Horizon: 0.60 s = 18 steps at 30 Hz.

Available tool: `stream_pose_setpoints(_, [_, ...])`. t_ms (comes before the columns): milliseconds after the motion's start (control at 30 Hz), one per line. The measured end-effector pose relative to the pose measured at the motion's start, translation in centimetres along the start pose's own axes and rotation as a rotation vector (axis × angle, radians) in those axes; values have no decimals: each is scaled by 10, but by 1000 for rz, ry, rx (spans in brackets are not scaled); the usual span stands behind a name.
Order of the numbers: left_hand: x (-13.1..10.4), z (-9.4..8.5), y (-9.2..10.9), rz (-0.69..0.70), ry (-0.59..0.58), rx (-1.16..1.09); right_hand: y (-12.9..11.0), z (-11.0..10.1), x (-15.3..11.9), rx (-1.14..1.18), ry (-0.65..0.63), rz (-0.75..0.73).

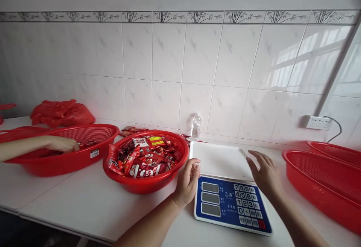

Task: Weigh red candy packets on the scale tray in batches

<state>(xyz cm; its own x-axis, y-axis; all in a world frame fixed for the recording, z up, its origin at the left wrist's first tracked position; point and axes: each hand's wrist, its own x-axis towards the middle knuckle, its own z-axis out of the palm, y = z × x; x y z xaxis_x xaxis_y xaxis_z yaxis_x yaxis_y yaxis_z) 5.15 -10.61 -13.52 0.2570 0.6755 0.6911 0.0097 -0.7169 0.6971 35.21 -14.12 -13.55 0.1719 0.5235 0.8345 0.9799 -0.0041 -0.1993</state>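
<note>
A digital scale (231, 205) with a white tray and a blue keypad panel stands on the white table, its displays blank. My left hand (187, 181) is at the left edge of the tray, fingers bent upward and apart, with nothing in it. At the tray's right edge is my right hand (265, 170), fingers spread and holding nothing. A round red basket (143, 187) full of red snack packets (149, 156) sits just left of my left hand.
Another person's hand (63, 144) reaches into a red basket (64, 166) at the left. Behind it lies a red bag (63, 113). A clear bottle (195, 126) stands by the wall. Red baskets (321, 187) are at the right, below a power strip (318, 123).
</note>
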Motion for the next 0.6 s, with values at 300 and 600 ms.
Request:
stream_pose_setpoints(300, [29, -4, 35, 87, -220, 367, -30, -11, -27, 193, 197, -130])
stream_pose_setpoints(600, [112, -88, 13, -483, -705, 873, -33, -24, -27, 329, 211, 7])
